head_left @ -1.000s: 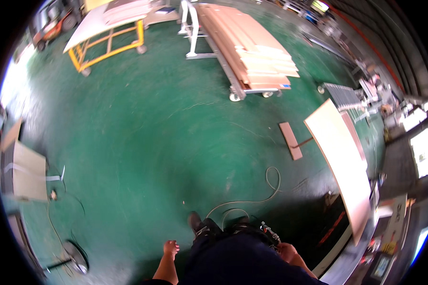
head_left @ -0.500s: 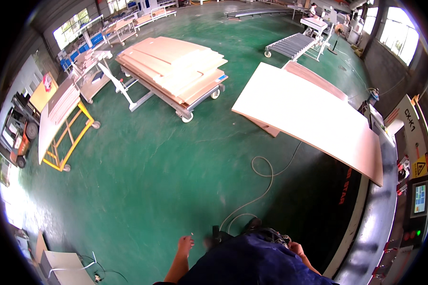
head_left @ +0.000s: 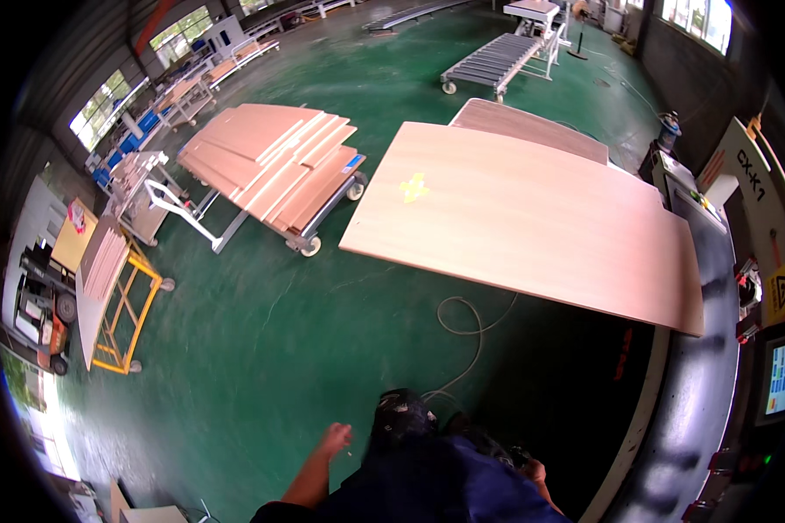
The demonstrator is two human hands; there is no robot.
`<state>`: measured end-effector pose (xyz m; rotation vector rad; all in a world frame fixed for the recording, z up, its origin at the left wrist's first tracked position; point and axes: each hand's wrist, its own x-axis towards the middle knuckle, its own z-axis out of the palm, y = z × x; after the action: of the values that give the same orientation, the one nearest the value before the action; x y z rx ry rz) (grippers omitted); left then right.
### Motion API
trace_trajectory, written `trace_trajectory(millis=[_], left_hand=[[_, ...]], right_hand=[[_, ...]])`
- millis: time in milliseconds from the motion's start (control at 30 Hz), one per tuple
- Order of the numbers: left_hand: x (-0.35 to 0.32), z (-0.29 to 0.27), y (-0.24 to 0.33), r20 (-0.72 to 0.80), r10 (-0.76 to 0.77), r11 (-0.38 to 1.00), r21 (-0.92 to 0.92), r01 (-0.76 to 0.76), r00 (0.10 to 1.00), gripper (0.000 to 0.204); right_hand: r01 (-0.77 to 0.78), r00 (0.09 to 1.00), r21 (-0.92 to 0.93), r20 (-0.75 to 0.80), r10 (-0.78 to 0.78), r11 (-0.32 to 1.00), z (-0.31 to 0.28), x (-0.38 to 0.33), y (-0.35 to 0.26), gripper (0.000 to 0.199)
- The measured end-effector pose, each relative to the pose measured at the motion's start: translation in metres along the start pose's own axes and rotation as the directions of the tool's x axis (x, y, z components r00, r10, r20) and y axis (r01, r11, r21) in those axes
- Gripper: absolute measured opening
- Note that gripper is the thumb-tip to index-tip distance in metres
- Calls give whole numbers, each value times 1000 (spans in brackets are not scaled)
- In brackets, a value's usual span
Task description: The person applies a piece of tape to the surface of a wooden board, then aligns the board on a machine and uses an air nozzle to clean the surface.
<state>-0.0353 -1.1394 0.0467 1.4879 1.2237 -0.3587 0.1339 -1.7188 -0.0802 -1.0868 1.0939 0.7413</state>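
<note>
Ahead and to the right, the large wooden panel (head_left: 532,209) lies flat, its long axis running left to right. Left hand (head_left: 333,438) hangs loosely open, empty; right hand (head_left: 532,472) is nearer, its grip hidden.

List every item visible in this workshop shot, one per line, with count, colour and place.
Large flat wooden panel: one, pale tan, centre right, lying on a machine bed.
Yellow sticker: one, on the panel's near-left part.
Wheeled cart stacked with boards: one, reddish-tan boards, upper left of centre.
Yellow metal trolley: one, carrying boards, left.
Roller conveyor: one, grey, top centre.
Hose or cable loop: one, pale, on the floor below the panel.
Green floor: throughout.
Control screen: one, lit blue, far right.
Left hand: one, bare, empty, hanging above the floor.
Right hand: one, mostly hidden by dark clothing.
</note>
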Motion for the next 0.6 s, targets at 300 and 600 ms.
trace_trajectory(millis=[300, 600], left_hand=[[137, -96, 303, -422, 182, 919, -248, -307, 888, 35], [295, -86, 570, -382, 632, 775, 294, -560, 674, 51]], right_hand=[[285, 936, 435, 67, -346, 854, 106, -4, -122, 20], [546, 828, 610, -290, -480, 574, 250, -94, -359, 68]])
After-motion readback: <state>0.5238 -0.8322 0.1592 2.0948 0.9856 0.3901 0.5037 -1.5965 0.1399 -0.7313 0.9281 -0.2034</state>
